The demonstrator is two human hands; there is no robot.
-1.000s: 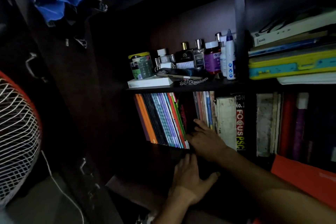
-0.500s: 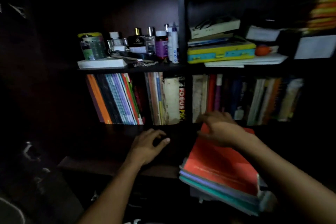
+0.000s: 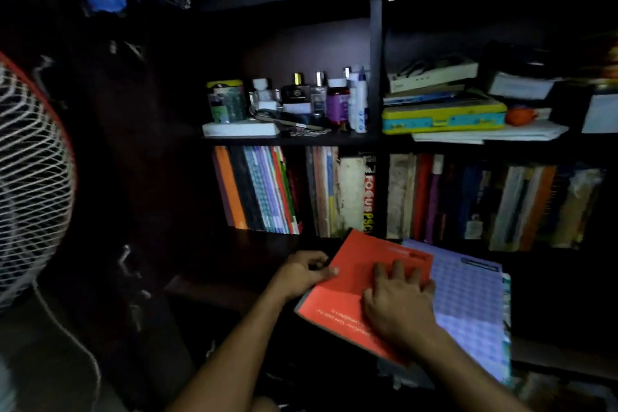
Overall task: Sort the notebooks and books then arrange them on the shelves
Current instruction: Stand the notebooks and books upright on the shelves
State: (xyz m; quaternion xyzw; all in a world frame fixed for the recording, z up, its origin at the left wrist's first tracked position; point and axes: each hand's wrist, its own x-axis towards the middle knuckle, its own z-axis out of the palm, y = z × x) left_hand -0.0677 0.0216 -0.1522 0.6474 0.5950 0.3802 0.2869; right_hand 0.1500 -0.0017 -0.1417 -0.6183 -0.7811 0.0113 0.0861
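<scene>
below the lower shelf [image 3: 267, 237] of upright books [image 3: 257, 191], the red notebook [image 3: 351, 291] is lying on a purple notebook [image 3: 468, 304]. the right hand [image 3: 398, 301] is pressing flat on it, fingers spread; the left hand [image 3: 301, 274] is pinching its left edge.

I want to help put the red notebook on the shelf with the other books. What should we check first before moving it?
1. Left hand pinches the edge of the red notebook: ok.
2. Right hand lies flat on its cover, steadying it: ok.
3. Purple notebook underneath is free to stay behind: cannot tell.
4. Dark gap in the standing books on the lower shelf, right of the slanted coloured ones: looks open, but too dim, cannot tell.
5. The slanted books lean, not upright: not ok.
</scene>
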